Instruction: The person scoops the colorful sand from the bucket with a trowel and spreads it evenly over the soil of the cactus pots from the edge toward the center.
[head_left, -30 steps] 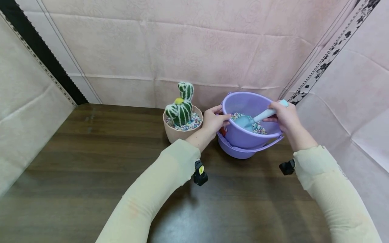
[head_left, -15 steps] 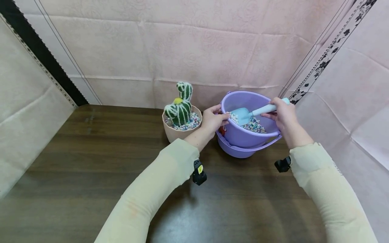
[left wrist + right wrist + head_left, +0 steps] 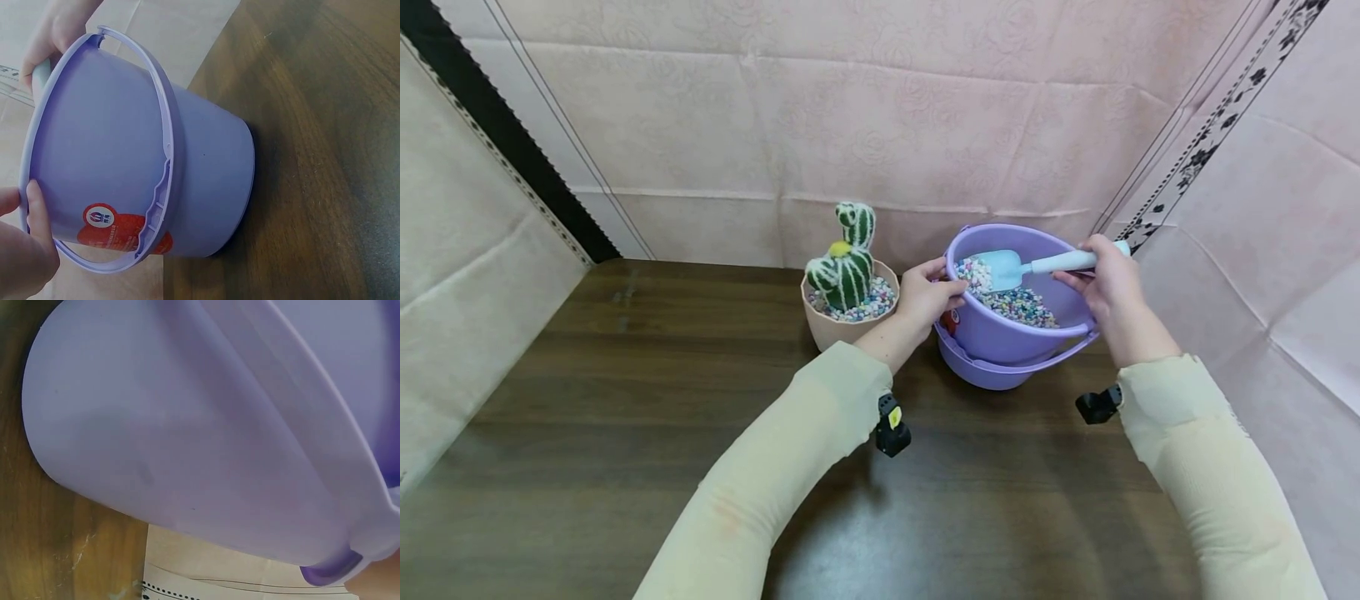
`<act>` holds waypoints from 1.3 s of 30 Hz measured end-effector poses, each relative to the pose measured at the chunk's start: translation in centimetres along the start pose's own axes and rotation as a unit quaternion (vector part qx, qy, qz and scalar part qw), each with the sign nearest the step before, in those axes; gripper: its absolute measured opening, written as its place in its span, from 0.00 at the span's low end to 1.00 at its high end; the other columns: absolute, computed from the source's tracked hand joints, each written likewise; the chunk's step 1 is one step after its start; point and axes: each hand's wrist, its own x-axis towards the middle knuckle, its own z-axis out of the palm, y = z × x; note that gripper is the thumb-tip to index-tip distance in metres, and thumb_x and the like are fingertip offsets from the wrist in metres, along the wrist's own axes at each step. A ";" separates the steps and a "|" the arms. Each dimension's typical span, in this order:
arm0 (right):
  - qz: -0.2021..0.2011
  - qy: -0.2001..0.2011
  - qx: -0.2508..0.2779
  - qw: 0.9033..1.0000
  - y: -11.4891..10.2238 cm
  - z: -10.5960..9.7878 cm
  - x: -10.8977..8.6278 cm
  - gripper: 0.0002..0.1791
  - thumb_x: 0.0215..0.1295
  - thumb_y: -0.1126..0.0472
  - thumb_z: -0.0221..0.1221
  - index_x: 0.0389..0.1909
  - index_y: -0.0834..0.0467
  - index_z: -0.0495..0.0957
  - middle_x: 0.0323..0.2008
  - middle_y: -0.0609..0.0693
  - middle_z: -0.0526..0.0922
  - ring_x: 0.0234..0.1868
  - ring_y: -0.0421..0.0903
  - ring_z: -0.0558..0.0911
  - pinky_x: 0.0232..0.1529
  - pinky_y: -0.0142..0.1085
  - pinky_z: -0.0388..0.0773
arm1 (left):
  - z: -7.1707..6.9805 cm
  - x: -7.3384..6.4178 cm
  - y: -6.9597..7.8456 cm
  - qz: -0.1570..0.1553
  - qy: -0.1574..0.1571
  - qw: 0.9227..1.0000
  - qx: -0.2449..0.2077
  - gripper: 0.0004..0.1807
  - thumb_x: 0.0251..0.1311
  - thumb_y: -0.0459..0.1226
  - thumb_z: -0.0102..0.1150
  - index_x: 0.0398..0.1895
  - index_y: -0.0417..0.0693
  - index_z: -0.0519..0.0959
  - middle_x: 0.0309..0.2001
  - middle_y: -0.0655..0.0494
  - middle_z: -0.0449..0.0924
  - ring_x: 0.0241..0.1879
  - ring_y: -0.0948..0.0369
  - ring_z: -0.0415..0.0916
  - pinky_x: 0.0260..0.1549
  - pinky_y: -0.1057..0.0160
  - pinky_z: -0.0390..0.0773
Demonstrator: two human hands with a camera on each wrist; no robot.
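A purple bucket (image 3: 1000, 343) stands on the wooden table, with multicoloured pebbles (image 3: 1026, 310) in it. My left hand (image 3: 919, 302) pinches the bucket's rim on its left side, the thumb and fingers either side of the edge. Inside the bucket is a light blue toy shovel (image 3: 1002, 271), its blade at the left over pale pebbles. My right hand (image 3: 1112, 283) grips the shovel's handle above the right rim. In the left wrist view, the bucket's carrying handle (image 3: 170, 119) hangs across its side, near a red sticker (image 3: 112, 231). The right wrist view shows mostly the bucket's wall (image 3: 156, 437).
Left of the bucket, close to my left forearm, a knitted green cactus (image 3: 848, 279) stands in a beige pot (image 3: 831, 333) topped with coloured pebbles. A pale patterned cloth (image 3: 880, 125) hangs behind, and more cloth borders both sides of the brown table (image 3: 662, 400).
The shovel's blade has come up from the pebbles and shifted left and back inside the bucket. My right hand has moved slightly with it. My left hand stays on the rim.
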 end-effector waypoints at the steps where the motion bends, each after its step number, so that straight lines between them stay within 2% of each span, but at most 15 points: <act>1: 0.000 0.003 -0.001 1.000 -0.1 -0.1 0.0 0.05 0.59 0.70 0.52 0.25 0.62 0.70 0.26 0.55 0.72 0.22 0.50 0.81 0.27 0.40 0.85 | 0.0 0.0 0.0 -0.001 -0.001 1.000 0.000 0.31 0.55 0.26 0.60 0.64 0.44 0.68 0.60 0.44 0.71 0.47 0.51 0.80 0.42 0.63 0.83; 5: 0.013 0.002 0.014 1.000 -0.6 -0.5 0.1 0.04 0.60 0.69 0.53 0.27 0.61 0.68 0.30 0.55 0.70 0.24 0.50 0.81 0.28 0.41 0.85 | 0.0 0.0 0.0 -0.004 -0.006 1.000 -0.003 0.31 0.56 0.26 0.60 0.65 0.44 0.67 0.61 0.44 0.71 0.48 0.51 0.80 0.43 0.63 0.82; 10: 0.029 -0.005 0.047 0.998 -1.2 -1.2 0.0 0.05 0.60 0.69 0.53 0.27 0.61 0.67 0.30 0.56 0.70 0.23 0.53 0.80 0.25 0.42 0.84 | 0.1 -0.1 0.0 -0.003 -0.001 1.000 -0.001 0.30 0.55 0.26 0.60 0.64 0.44 0.68 0.59 0.44 0.72 0.46 0.52 0.81 0.40 0.65 0.83; 16: 0.045 -0.005 0.054 0.998 -1.6 -1.8 -0.1 0.06 0.62 0.68 0.52 0.27 0.61 0.67 0.31 0.54 0.67 0.24 0.51 0.78 0.26 0.41 0.84 | 0.1 0.0 -0.1 0.000 0.003 1.000 -0.003 0.30 0.55 0.26 0.60 0.63 0.44 0.69 0.59 0.45 0.73 0.46 0.52 0.81 0.40 0.65 0.83; 23: 0.065 -0.001 0.055 0.996 -1.8 -2.2 -0.1 0.06 0.62 0.67 0.54 0.30 0.58 0.66 0.32 0.54 0.66 0.25 0.51 0.78 0.27 0.39 0.85 | 0.1 -0.3 -0.2 0.003 -0.001 1.000 0.008 0.30 0.56 0.27 0.60 0.64 0.44 0.68 0.59 0.46 0.72 0.42 0.57 0.82 0.39 0.67 0.83; 29: 0.068 -0.001 0.059 0.996 -1.8 -2.3 -0.2 0.06 0.63 0.66 0.53 0.29 0.58 0.66 0.33 0.55 0.66 0.25 0.52 0.78 0.28 0.39 0.85 | -0.3 -0.2 -0.3 0.007 -0.011 1.000 0.019 0.31 0.57 0.29 0.60 0.66 0.44 0.66 0.62 0.45 0.70 0.50 0.51 0.79 0.46 0.61 0.81; 34: 0.076 0.007 0.071 0.995 -1.9 -2.5 -0.3 0.06 0.60 0.67 0.54 0.27 0.59 0.67 0.34 0.55 0.66 0.24 0.53 0.78 0.27 0.39 0.85 | -1.3 -0.2 0.0 0.030 -0.013 0.999 0.026 0.29 0.58 0.31 0.60 0.64 0.38 0.67 0.61 0.42 0.71 0.54 0.50 0.76 0.48 0.57 0.81; 39: 0.077 0.012 0.077 0.994 -2.1 -2.6 -0.2 0.07 0.60 0.66 0.56 0.28 0.59 0.67 0.31 0.55 0.69 0.24 0.52 0.79 0.27 0.40 0.85 | -3.2 -0.7 0.4 0.042 -0.042 0.997 0.045 0.27 0.59 0.33 0.59 0.62 0.38 0.68 0.60 0.41 0.72 0.56 0.50 0.74 0.52 0.52 0.78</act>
